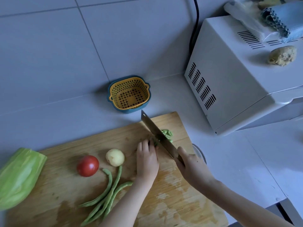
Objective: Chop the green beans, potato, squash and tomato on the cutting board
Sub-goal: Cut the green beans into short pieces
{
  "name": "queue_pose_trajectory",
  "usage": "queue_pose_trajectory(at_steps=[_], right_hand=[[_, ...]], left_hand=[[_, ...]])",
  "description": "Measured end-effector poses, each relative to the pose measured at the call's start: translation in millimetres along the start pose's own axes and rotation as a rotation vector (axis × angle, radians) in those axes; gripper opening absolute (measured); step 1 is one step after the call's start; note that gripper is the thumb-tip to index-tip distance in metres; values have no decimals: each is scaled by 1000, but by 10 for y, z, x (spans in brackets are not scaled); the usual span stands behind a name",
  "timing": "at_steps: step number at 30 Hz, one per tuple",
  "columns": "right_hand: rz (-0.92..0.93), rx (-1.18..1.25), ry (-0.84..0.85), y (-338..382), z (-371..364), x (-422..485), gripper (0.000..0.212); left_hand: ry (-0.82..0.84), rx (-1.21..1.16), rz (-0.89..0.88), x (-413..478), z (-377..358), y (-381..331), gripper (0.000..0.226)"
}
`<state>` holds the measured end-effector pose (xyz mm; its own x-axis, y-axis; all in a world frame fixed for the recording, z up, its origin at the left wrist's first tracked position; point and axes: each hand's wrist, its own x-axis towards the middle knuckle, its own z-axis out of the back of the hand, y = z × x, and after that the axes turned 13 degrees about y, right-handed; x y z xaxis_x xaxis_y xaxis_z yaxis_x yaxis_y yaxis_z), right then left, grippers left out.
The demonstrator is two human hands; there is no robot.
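Wide white bench [65, 112], and the microwave [237, 79] sat off to the right of it. The cutting board [172, 202] took up the near half of the bench, wet in patches near the front. At its left end lay the squash [19, 177], pale green and whole, hanging partly over the board's edge.

Now the action. The right hand [191, 166] was wrapped tight round the handle of the cleaver [157, 133], blade angled down into the board's far right corner. The left hand [146, 158] had its fingers curled down over the bean bundle [155, 142], pinning it right against the blade's side.

The tomato [88, 165] and potato [115, 157] stood whole mid-board, apart from each other. The whole green beans [109, 190] lay loose just below them, beside the left forearm. The cut bean pieces [168, 134] were heaped on the far side of the blade.

Early going, by my read: one bundle under the knife, everything else uncut.

Danger here was those left fingertips! They sat touching the blade, so a slip on that damp wood could have brought the edge onto a knuckle. The round tomato and potato could have rolled if the forearm nudged them. The pieces were near the board's edge and might have scattered onto the bench.
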<state>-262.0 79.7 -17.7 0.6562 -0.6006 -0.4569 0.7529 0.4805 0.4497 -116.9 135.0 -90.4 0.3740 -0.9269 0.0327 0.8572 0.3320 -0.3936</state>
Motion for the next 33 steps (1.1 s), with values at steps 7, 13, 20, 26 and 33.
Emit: queue_pose_trajectory(at_steps=[7, 13, 20, 26, 33], right_hand=[[-12, -32, 4, -99, 346, 46, 17], [105, -82, 71, -153, 552, 109, 20], [215, -155, 164, -214, 648, 207, 18], [227, -128, 214, -286, 641, 222, 17], [238, -162, 208, -243, 676, 224, 19]], left_hand=[[-29, 10, 17, 298, -1, -109, 21], [-32, -24, 152, 221, -34, -197, 39], [-131, -68, 471, 161, -6, -460, 25], [-224, -127, 512, 208, -34, -496, 21], [-274, -107, 473, 200, -102, -421, 19]])
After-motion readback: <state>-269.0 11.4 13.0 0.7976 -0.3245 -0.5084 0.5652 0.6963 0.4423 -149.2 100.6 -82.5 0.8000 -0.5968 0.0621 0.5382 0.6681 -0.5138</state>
